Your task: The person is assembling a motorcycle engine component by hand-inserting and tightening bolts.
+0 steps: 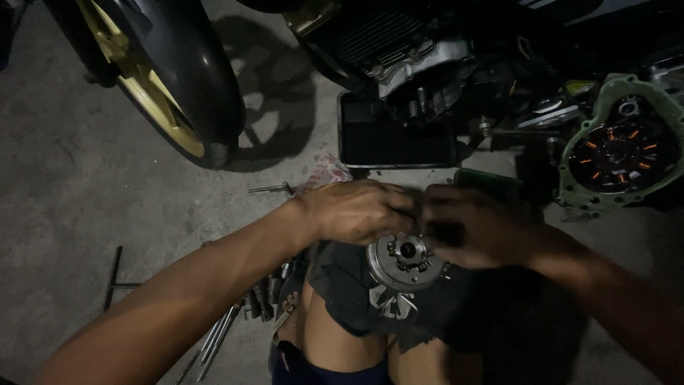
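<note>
Head view: a person's left hand (356,212) and right hand (474,232) pinch with narrowed fingers at the top of a round clutch assembly (406,262), just below the fingertips on a dark cloth (342,285); the engine (420,64) stands open beyond, reassembly seemingly not yet begun.

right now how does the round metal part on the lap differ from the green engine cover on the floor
The round metal part is bare silvery metal and the smaller in view; the green engine cover has a pale green rim around a dark inside with orange-lit coils. The round part rests on a dark cloth over the person's knees, with the left hand and right hand on its top; the cover lies untouched beside the motorcycle engine. Both are roundish.
</note>
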